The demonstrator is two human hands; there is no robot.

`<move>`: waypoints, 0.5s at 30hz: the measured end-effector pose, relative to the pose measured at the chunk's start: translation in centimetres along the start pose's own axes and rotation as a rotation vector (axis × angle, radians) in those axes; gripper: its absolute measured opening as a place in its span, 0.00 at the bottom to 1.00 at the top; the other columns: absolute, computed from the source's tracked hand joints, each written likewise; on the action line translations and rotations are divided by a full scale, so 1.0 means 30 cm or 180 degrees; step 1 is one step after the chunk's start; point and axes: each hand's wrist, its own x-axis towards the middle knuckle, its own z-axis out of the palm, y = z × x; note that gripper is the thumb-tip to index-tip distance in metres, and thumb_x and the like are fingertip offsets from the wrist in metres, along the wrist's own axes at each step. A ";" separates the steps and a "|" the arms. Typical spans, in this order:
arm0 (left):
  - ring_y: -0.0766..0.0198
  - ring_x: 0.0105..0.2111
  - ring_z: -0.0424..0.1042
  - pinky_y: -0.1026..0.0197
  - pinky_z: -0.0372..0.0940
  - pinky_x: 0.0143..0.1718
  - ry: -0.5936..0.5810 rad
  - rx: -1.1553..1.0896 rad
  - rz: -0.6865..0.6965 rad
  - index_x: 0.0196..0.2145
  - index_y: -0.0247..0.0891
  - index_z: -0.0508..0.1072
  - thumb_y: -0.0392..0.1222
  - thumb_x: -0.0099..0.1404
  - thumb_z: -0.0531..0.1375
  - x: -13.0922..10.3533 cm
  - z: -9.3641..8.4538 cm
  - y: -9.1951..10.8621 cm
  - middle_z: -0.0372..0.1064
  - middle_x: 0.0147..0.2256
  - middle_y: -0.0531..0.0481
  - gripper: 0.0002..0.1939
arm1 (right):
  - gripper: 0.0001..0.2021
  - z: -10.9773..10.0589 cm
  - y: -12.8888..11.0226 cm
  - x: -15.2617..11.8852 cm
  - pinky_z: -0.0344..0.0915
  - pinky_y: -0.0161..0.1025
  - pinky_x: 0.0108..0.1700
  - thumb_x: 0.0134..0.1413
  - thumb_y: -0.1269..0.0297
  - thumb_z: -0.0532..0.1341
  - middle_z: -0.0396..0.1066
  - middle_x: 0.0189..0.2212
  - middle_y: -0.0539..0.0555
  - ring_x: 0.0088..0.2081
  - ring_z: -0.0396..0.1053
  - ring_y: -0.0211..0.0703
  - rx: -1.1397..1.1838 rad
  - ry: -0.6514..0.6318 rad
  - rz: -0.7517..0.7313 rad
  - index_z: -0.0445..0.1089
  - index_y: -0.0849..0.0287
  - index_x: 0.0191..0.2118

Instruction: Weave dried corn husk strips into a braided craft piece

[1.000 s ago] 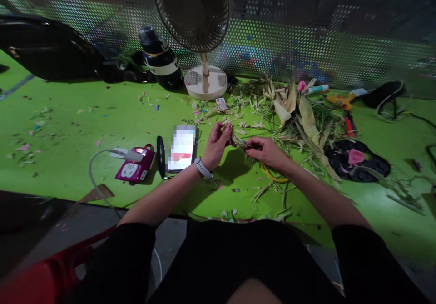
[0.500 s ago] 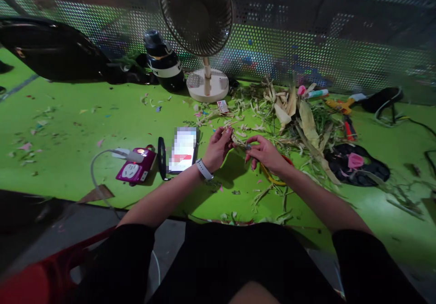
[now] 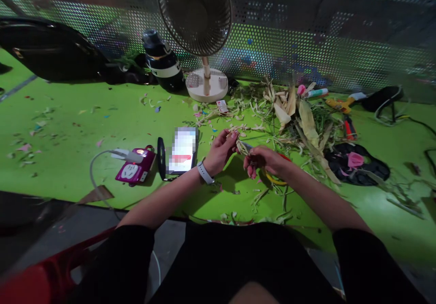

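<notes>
Between my two hands stretches a short pale strand of dried husk (image 3: 242, 147), which looks twisted or braided. My left hand (image 3: 222, 151), with a light watch band at the wrist, pinches its upper left end. The lower right end is in the curled fingers of my right hand (image 3: 264, 159). Under my right wrist lies a yellow and red ring (image 3: 276, 180), partly covered by the hand. Loose husk shreds (image 3: 259, 127) are scattered just beyond my fingers. A heap of dried corn husks (image 3: 308, 122) lies to the right.
A lit phone (image 3: 184, 149), a round black-framed object (image 3: 161, 158) and a purple power adapter (image 3: 136, 166) lie left. Behind stand a fan (image 3: 207, 86) and a dark bottle (image 3: 165, 67). A yellow glue gun (image 3: 340, 105) and a black tray (image 3: 374, 172) lie right.
My left hand has shifted slightly right. My right hand has turned and its fingers have curled in, and more of the husk strand shows between the hands.
</notes>
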 end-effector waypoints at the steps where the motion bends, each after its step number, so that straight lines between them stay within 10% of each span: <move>1: 0.77 0.22 0.65 0.72 0.63 0.23 -0.0083 0.0094 0.0044 0.33 0.38 0.68 0.47 0.48 0.72 -0.004 0.002 0.000 0.67 0.26 0.60 0.20 | 0.15 -0.002 0.000 0.001 0.67 0.33 0.20 0.48 0.55 0.58 0.75 0.19 0.56 0.18 0.71 0.39 -0.0043 0.0021 0.0091 0.70 0.64 0.26; 9: 0.75 0.24 0.63 0.69 0.62 0.26 -0.0613 0.0838 0.0206 0.33 0.38 0.66 0.50 0.57 0.66 -0.032 0.008 -0.019 0.64 0.26 0.58 0.16 | 0.17 0.004 -0.028 -0.025 0.66 0.32 0.24 0.37 0.53 0.72 0.72 0.19 0.50 0.19 0.67 0.34 -0.1092 -0.0311 0.0319 0.72 0.63 0.24; 15: 0.75 0.23 0.62 0.69 0.61 0.24 -0.0303 0.0812 0.0322 0.33 0.38 0.67 0.50 0.55 0.68 -0.009 0.000 0.000 0.63 0.26 0.59 0.17 | 0.23 0.017 -0.049 -0.033 0.70 0.38 0.38 0.31 0.53 0.74 0.75 0.32 0.52 0.34 0.72 0.41 -0.1894 -0.0350 -0.0407 0.73 0.61 0.35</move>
